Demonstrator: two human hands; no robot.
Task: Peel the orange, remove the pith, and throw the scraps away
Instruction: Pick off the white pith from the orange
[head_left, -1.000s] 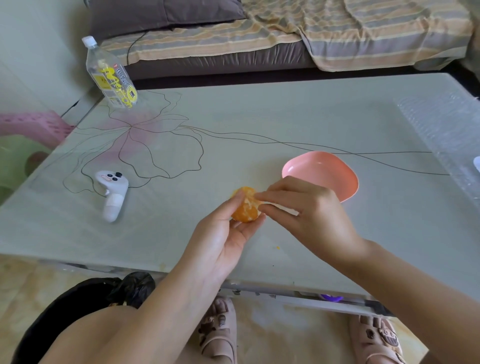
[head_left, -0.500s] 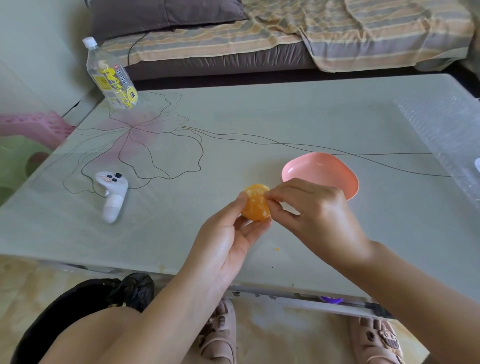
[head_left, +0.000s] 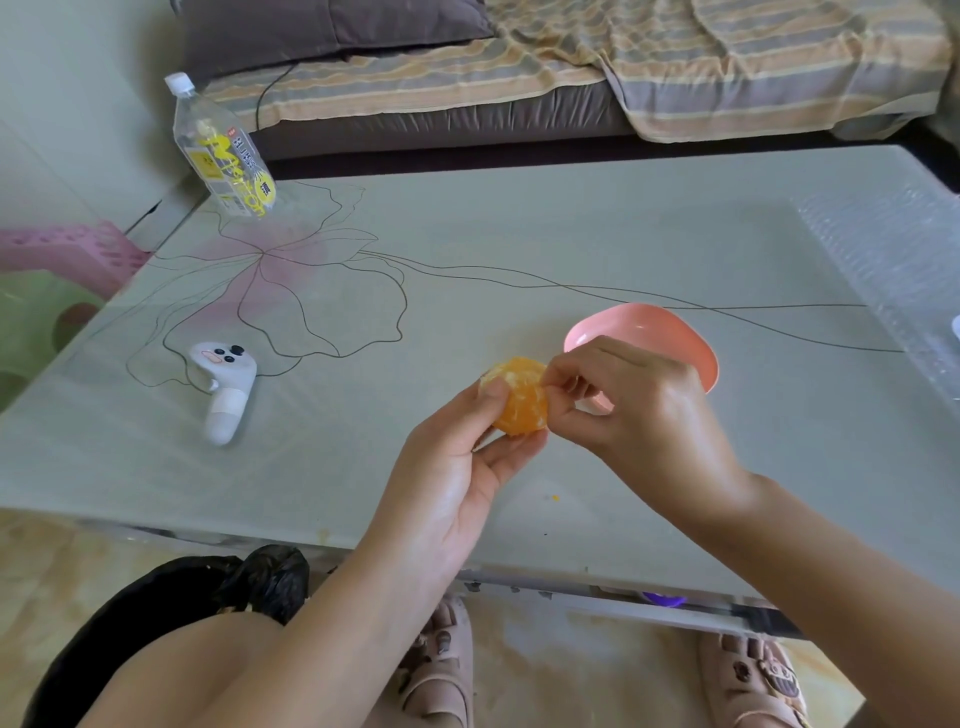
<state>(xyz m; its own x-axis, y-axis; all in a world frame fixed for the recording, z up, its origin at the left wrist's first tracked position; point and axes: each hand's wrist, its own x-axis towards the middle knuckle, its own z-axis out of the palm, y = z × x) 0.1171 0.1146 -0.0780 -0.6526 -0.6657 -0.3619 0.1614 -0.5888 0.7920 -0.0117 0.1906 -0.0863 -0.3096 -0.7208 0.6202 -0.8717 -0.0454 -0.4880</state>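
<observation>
A peeled orange (head_left: 519, 400) is held above the glass table, with pale pith still showing on its top. My left hand (head_left: 457, 467) grips it from below and the left, thumb on its upper left side. My right hand (head_left: 634, 410) meets it from the right and pinches at its upper right edge with thumb and forefinger. What those fingertips hold is too small to make out. A black rubbish bag (head_left: 171, 603) sits on the floor at the lower left, by my knee.
A pink bowl (head_left: 670, 332) stands just behind my right hand. A white controller (head_left: 223, 389) lies to the left, a plastic bottle (head_left: 218, 150) at the far left corner. Bubble wrap (head_left: 893, 270) covers the table's right side. A tiny orange scrap (head_left: 555, 498) lies on the glass table (head_left: 467, 249).
Both hands have shifted the orange slightly right and up, and it has turned so more of its pale top shows. My right fingers have moved from its side to its upper right edge.
</observation>
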